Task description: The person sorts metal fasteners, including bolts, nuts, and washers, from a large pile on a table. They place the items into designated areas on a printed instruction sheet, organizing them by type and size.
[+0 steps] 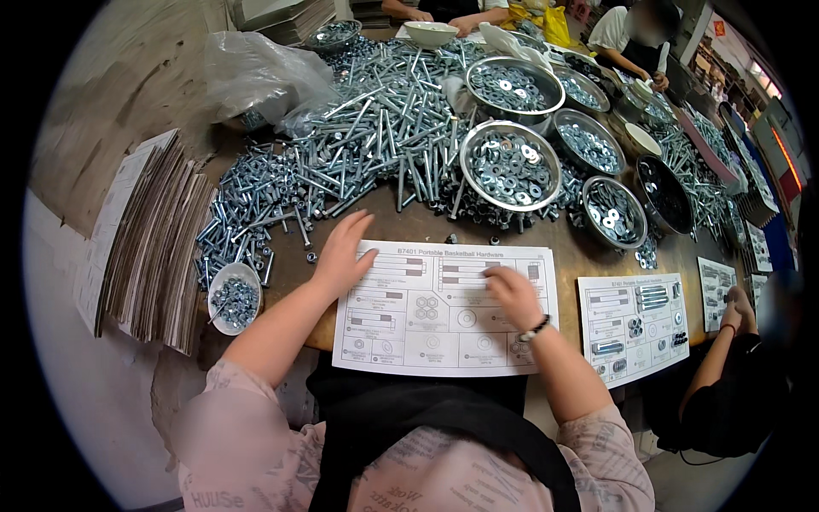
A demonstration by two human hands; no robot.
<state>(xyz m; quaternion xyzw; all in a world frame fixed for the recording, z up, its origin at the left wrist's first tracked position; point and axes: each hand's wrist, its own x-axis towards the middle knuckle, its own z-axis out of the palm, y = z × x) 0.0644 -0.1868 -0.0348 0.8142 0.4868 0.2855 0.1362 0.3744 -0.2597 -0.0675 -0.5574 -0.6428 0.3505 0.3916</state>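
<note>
A white printed sheet [401, 341] with outlined hardware drawings lies in front of me at the table edge, with no parts on it that I can make out. At its upper left corner is my left hand [341, 256], fingers stretched out toward the bolt pile and thumb over the sheet's edge. My right hand [517, 300], wearing a dark bracelet, hovers over the sheet's right half. Its fingers are loosely bent and slightly blurred, with nothing visible in them. Just beyond the sheet spreads a big heap of silvery bolts [375, 145].
Steel bowls of washers [510, 166] stand beyond my right hand. At left are a small white bowl of nuts [235, 299], a cardboard stack [153, 247] and a plastic bag [264, 77]. A second sheet [631, 358] bearing hardware lies right, near a co-worker's hands [738, 311]. Other people work farther back.
</note>
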